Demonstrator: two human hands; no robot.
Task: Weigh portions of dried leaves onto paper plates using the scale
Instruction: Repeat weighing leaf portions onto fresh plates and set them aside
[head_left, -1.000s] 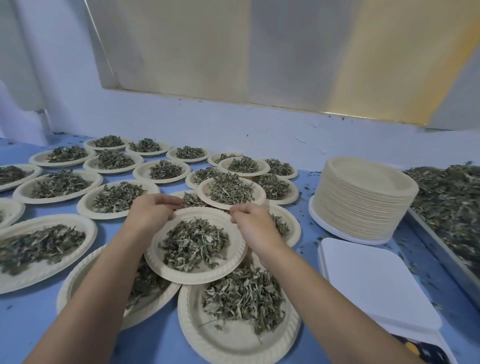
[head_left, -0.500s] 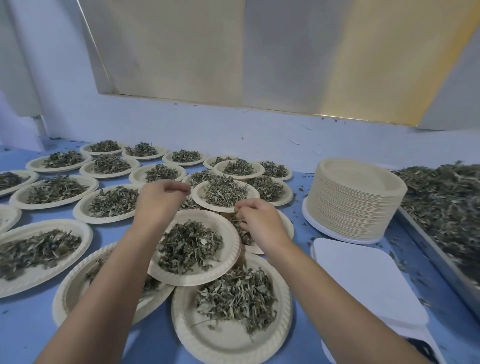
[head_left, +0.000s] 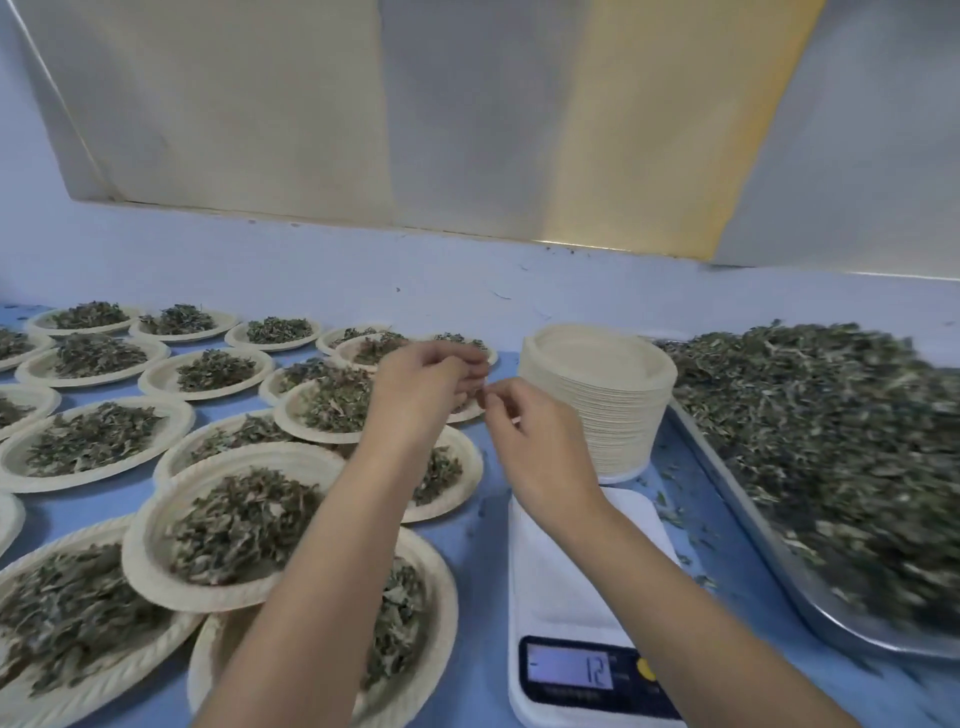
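Left hand: the left hand (head_left: 421, 400) is raised over the back rows of filled plates with its fingers curled inward. Whether they hold a crumb of leaf I cannot tell.
Right hand: the right hand (head_left: 537, 447) is just beside it, above the scale's far end. Its fingertips are drawn together, perhaps on a scrap, but it's too blurred to say.
Scale: the scale (head_left: 566, 561) sits at the table's (head_left: 478, 561) front edge, right of middle, with a bare platform. Its display (head_left: 571, 670) seems to show a minus and 12, so unless it's zeroed the next portion will likely come out wrong.
Dried leaves: the dried leaves (head_left: 831, 457) are heaped in the tray (head_left: 826, 618) along the right edge. Bits carried across could drop onto the platform.
Empty plates: the stack of empty plates (head_left: 597, 405) stands toward the back edge, between the tray and the filled plates. Two plates could lift off together and skew the weight.
Filled plates: these cover the left half. The front ones (head_left: 140, 551) overlap rim on rim beneath the left forearm, and a brush could tip one.
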